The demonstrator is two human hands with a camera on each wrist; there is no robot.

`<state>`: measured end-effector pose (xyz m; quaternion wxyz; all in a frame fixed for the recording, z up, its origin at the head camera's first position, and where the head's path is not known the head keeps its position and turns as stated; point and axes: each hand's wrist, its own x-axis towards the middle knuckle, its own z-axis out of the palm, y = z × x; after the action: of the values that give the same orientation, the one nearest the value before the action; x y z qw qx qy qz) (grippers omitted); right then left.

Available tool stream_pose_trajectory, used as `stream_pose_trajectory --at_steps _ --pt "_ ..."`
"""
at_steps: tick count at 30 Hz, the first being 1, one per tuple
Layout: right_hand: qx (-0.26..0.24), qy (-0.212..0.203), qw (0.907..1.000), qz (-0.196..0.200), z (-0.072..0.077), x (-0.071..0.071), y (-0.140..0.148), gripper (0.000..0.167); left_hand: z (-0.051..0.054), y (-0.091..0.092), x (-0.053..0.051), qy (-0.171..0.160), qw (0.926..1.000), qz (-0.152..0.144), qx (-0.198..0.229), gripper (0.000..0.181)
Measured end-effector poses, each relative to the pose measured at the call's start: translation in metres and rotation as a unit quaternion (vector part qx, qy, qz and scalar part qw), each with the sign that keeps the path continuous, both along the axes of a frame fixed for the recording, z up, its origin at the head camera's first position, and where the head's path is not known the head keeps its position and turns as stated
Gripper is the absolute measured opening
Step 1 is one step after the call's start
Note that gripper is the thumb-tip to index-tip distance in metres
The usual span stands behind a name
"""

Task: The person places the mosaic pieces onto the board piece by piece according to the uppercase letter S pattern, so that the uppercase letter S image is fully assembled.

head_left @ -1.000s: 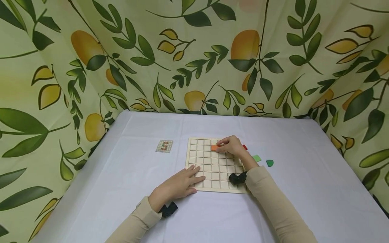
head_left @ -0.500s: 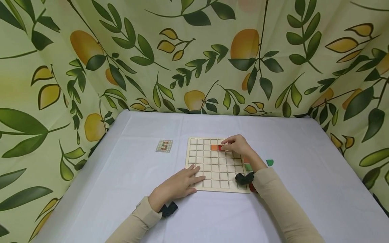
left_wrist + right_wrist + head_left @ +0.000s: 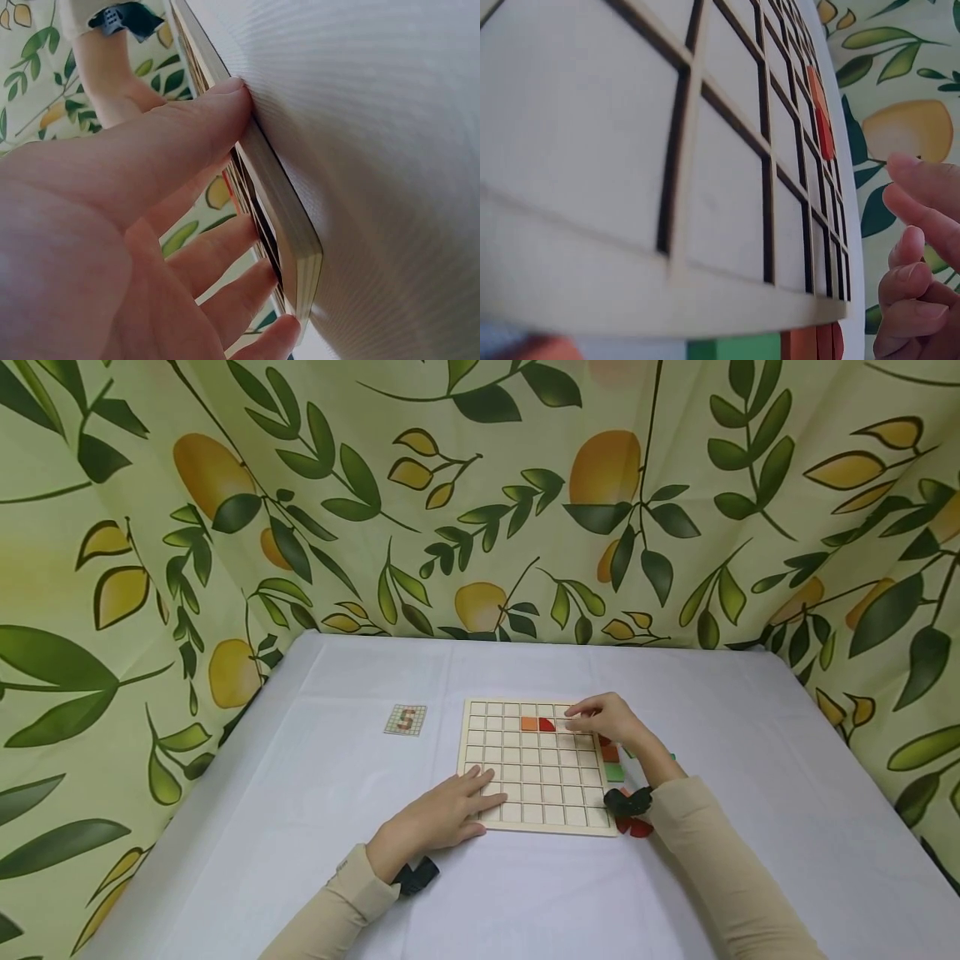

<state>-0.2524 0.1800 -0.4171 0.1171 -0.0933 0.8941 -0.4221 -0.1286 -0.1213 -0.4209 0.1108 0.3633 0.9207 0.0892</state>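
Note:
A wooden grid board (image 3: 517,777) lies flat on the table. Near its far edge, an orange square tile (image 3: 529,724) and a red quarter-round tile (image 3: 547,725) sit in neighbouring cells. My left hand (image 3: 444,814) rests with spread fingers on the board's near left corner; in the left wrist view the thumb (image 3: 202,112) touches the board's side edge. Over the far right corner hovers my right hand (image 3: 611,722). The right wrist view shows nothing in that hand (image 3: 922,292), its lower fingers loosely bent and its fingertips apart from the board.
Left of the board lies a small pattern card (image 3: 406,721). Along the right edge are a green tile (image 3: 614,772), an orange tile (image 3: 611,753) and red rounded tiles (image 3: 641,828), partly covered by my right arm. A leaf-patterned curtain (image 3: 480,510) hangs behind the table.
My right hand has let go of the red quarter-round tile beside the orange one and moved right, towards the board's far right corner. The left hand has stayed in place.

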Motion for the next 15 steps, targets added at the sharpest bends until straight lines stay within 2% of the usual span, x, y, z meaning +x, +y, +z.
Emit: stream_pose_trajectory --at_steps 5,11,15 --pt "0.003 0.008 1.0000 -0.004 -0.001 -0.003 0.010 0.031 0.000 0.001 0.000 -0.002 1.0000 0.004 0.002 0.050" --pt "0.010 -0.007 0.9997 -0.021 -0.005 -0.007 0.027 0.035 -0.001 0.002 0.001 -0.016 0.9998 0.013 0.004 0.050" --pt "0.019 -0.020 0.9992 -0.030 -0.003 -0.008 0.035 0.036 -0.001 0.001 0.001 -0.009 0.9999 0.013 0.002 0.050"
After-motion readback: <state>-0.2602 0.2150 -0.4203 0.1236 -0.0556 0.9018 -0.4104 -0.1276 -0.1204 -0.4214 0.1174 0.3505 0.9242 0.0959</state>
